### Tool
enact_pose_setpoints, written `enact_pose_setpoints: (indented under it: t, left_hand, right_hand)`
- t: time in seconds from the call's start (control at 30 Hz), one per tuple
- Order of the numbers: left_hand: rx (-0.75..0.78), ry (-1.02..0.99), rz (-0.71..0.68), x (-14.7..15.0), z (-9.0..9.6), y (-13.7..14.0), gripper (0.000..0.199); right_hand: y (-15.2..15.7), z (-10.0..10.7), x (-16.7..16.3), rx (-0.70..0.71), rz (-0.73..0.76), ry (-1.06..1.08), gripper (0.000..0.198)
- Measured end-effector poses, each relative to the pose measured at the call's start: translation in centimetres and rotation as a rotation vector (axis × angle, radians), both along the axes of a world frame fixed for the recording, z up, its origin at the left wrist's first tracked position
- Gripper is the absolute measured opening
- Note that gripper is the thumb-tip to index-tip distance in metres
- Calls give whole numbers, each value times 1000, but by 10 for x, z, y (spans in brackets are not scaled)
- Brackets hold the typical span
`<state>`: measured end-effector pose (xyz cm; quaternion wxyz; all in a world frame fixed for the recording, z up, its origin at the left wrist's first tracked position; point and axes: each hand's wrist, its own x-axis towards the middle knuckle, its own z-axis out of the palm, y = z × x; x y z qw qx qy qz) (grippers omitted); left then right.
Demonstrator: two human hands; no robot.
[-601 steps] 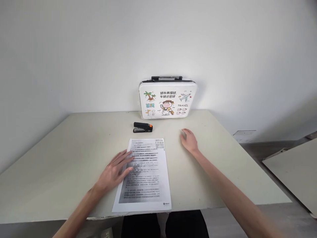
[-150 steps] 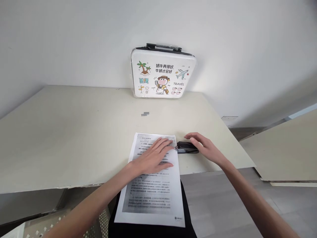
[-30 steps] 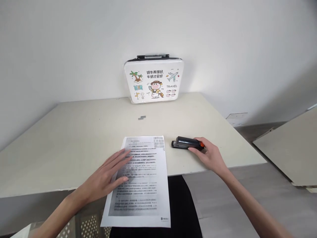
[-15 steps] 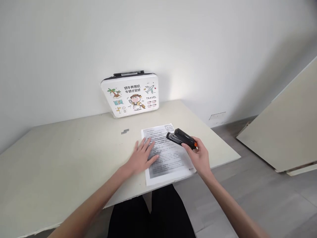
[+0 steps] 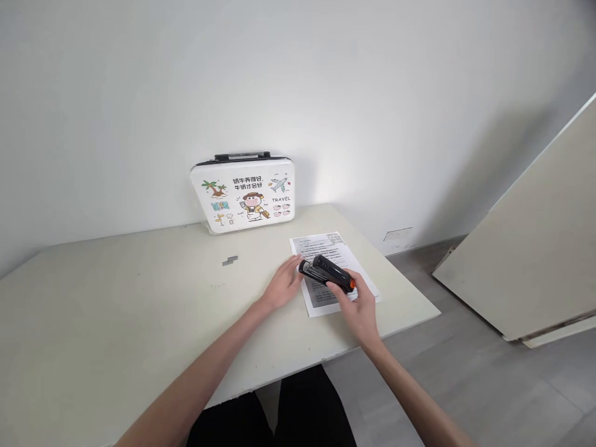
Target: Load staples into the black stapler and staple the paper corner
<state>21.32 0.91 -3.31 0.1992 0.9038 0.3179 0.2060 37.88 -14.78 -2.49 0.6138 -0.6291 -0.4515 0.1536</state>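
My right hand (image 5: 359, 307) is wrapped around a black stapler (image 5: 330, 273) with an orange part at its rear end. The stapler is tilted above a printed sheet of paper (image 5: 348, 256), its jaws apart and its front end pointing left toward my other hand. Along the left edge of the paper, my left hand (image 5: 284, 282) has its fingers drawn together, closed on that edge. Its fingertips are partly hidden near the stapler's nose. The stapler and my right hand cover the middle of the sheet.
Two small grey strips of staples (image 5: 230, 261) lie on the pale table (image 5: 139, 323). At the back, a white cartoon-printed case (image 5: 246, 198) with a black handle leans against the wall. A pale panel (image 5: 526, 248) stands on the floor at right.
The paper has shifted away from the table's front edge and to the right. My left hand has gone from lying spread on it to its left edge. The stapler has come closer to that hand.
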Motion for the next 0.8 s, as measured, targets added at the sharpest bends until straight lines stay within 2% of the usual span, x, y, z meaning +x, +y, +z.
enact_pose_setpoints:
  t: [0.1, 0.2, 0.33, 0.43, 0.57, 0.8]
  left_hand:
    - [-155, -196, 50, -52, 12, -10, 56]
    - [-297, -355, 192, -106, 22, -13, 51]
    - [-305, -505, 413, -166, 26, -6, 47]
    - [-271, -524, 568, -198, 28, 3, 37]
    - [-310, -538, 653, -218, 26, 12, 30]
    - [-338, -489, 652, -210, 22, 12, 30]
  right_hand:
    - [21, 1, -15, -14, 109, 4, 39]
    - [48, -1, -34, -35, 234, -74, 38]
    - [85, -6, -66, -88, 431, -209, 34]
    - [104, -10, -90, -119, 546, -217, 33]
    - [115, -15, -111, -125, 625, -188, 33]
    - [111, -14, -111, -166, 683, -128, 35]
